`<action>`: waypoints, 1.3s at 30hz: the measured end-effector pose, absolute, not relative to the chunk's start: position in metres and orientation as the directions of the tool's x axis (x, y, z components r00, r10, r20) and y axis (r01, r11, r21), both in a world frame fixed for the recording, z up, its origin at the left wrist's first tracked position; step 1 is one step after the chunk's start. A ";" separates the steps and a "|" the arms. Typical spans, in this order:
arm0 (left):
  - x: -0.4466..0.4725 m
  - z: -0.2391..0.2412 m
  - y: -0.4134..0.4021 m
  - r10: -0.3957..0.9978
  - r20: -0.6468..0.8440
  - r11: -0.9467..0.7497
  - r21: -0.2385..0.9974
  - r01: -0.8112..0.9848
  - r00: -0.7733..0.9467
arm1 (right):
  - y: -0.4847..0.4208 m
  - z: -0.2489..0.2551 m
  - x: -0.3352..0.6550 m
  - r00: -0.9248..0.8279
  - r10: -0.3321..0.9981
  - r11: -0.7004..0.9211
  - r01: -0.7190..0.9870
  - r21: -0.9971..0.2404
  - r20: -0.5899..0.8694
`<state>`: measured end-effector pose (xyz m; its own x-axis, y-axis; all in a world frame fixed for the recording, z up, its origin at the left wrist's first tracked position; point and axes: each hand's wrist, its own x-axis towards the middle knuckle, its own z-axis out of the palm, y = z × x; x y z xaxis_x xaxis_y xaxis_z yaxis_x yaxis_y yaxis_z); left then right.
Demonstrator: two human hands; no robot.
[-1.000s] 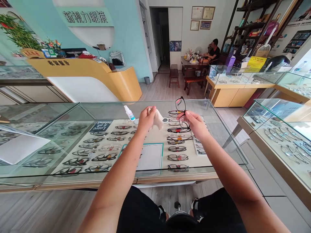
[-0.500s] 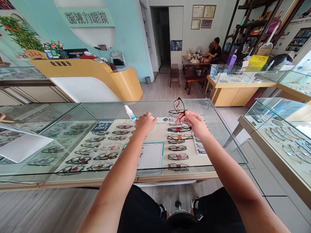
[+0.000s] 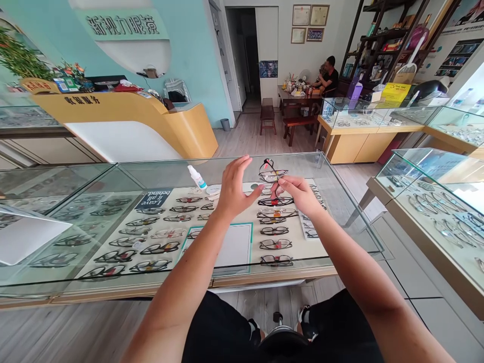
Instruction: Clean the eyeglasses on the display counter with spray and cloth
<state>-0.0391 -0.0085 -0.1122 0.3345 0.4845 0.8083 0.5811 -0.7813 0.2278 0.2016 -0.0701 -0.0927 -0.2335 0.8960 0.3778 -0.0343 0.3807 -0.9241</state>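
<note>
Dark-framed eyeglasses [image 3: 267,170] are pinched in my right hand [image 3: 298,193], held up over the glass display counter [image 3: 174,166]. My left hand [image 3: 238,189] is raised just left of the eyeglasses, fingers stretched upward and thumb apart, with nothing seen in it. A small white squeeze bottle [image 3: 197,177] stands on the counter top left of that hand. Part of a pale object [image 3: 214,189] shows beside the left wrist; the hand hides the rest. Beneath the glass lie rows of eyeglasses [image 3: 275,231] and a white sheet with a green border [image 3: 236,247].
On the left stands an open white panel [image 3: 34,234]. More glass showcases [image 3: 434,201] flank the right side. Across the floor are a yellow reception desk [image 3: 192,128], a red bench [image 3: 300,122] and a seated person [image 3: 329,75] at a table.
My left hand has lifted off the pale object and opened, moving right toward the eyeglasses. The eyeglasses have tilted and dropped slightly in my right hand. The view has shifted a little.
</note>
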 end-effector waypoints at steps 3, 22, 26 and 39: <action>-0.034 -0.110 -0.016 0.441 0.818 -0.818 0.197 0.540 0.369 | -0.069 -0.096 0.202 -0.229 0.897 0.396 0.037 -0.918 0.378; -0.027 -0.104 -0.027 0.503 0.769 -0.812 0.264 0.520 0.395 | -0.069 -0.095 0.210 -0.347 0.875 0.381 0.061 -0.923 0.338; -0.041 -0.100 -0.016 0.557 0.740 -0.768 0.288 0.572 0.376 | -0.068 -0.095 0.210 -0.254 0.904 0.369 0.057 -0.928 0.344; -0.099 -0.124 0.038 0.997 0.054 -0.072 0.323 0.944 0.057 | -0.067 -0.098 0.212 -0.171 0.914 0.386 0.091 -0.918 0.368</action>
